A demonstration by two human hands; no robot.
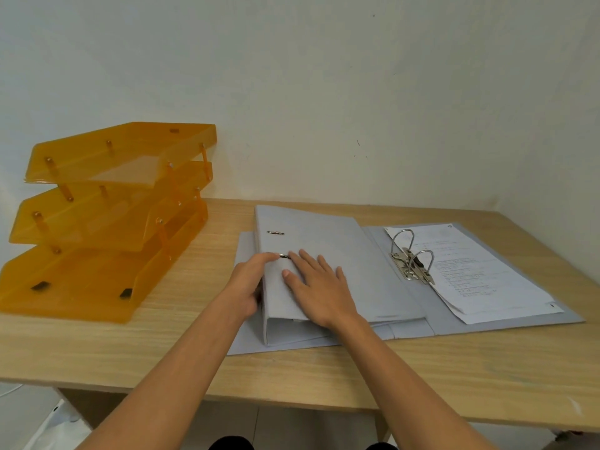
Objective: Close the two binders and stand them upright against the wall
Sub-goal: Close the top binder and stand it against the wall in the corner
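A closed grey binder (341, 254) lies flat on the left flap of a second grey binder (506, 319), which lies open on the wooden table. The open binder shows its metal ring mechanism (410, 258) and printed sheets (480, 271) on its right half. My left hand (248, 284) grips the closed binder's spine from the left, thumb on the top cover. My right hand (319, 289) lies flat on that cover, fingers spread. The wall (357, 108) rises right behind the table.
An orange three-tier letter tray (107, 219) stands at the table's left, against the wall. Bare tabletop (292, 368) lies between the binders and the front edge. A white bag (58, 427) sits on the floor at lower left.
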